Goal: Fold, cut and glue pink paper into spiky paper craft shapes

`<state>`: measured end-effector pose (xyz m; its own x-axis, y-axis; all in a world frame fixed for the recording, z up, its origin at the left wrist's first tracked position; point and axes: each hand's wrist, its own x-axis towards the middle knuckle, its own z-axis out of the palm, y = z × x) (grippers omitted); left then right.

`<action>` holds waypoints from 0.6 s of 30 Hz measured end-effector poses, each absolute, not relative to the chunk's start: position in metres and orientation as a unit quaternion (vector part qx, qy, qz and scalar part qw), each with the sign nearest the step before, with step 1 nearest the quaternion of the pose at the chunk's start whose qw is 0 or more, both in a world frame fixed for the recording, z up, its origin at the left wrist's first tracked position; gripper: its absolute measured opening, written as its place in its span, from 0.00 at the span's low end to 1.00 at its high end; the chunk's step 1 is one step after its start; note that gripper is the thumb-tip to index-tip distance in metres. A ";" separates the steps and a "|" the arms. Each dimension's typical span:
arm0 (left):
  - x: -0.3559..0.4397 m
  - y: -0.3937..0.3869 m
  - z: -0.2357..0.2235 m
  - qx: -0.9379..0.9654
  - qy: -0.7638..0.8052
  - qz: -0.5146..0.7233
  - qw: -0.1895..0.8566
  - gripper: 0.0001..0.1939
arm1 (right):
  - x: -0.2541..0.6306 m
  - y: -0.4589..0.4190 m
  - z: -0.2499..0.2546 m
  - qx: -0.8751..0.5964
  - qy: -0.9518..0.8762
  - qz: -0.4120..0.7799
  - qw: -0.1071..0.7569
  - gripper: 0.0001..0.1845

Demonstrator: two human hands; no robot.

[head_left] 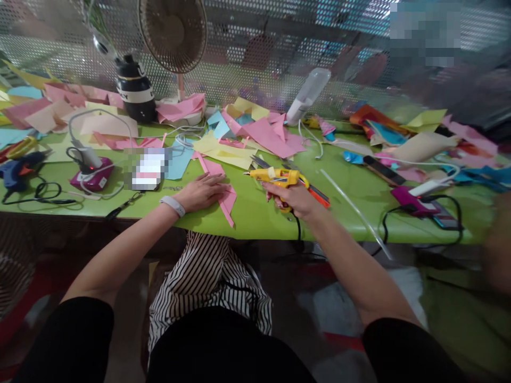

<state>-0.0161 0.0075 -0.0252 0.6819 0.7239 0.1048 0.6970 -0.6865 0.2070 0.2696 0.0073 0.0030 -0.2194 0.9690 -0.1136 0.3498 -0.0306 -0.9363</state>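
My left hand [203, 191] lies flat, fingers stretched out, pressing on a folded strip of pink paper [227, 203] on the green table. In my right hand [288, 197] is a yellow hot glue gun [275, 176], its nozzle pointing left toward the pink paper but apart from it. The gun's black cord hangs over the table edge. Just behind the gun lie scissors [261, 161] with dark blades and an orange-handled tool [318, 197], partly hidden by my right hand.
A phone [149, 169] and a purple power strip [96, 174] lie to the left, near a blue glue gun [18, 171]. Coloured paper scraps [271, 133], a black bottle [136, 90] and a fan [172, 34] line the back. A clear stick [355, 213] crosses the right front edge.
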 end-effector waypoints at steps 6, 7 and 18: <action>-0.013 0.006 -0.015 0.936 0.347 0.053 0.008 0.21 | 0.272 0.020 -0.008 -0.531 -0.548 0.548 0.343 0.19; -0.013 0.006 -0.014 0.939 0.341 0.048 0.004 0.21 | 0.273 0.020 -0.008 -0.529 -0.542 0.554 0.346 0.19; -0.009 0.003 -0.004 0.922 0.376 0.072 0.057 0.30 | 0.279 0.020 -0.008 -0.523 -0.510 0.585 0.353 0.17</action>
<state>-0.0089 0.0033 -0.0038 0.7076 0.7008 0.0901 0.6844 -0.7115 0.1592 0.2793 0.0196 -0.0082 -0.2041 0.9462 -0.2513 0.1213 -0.2303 -0.9655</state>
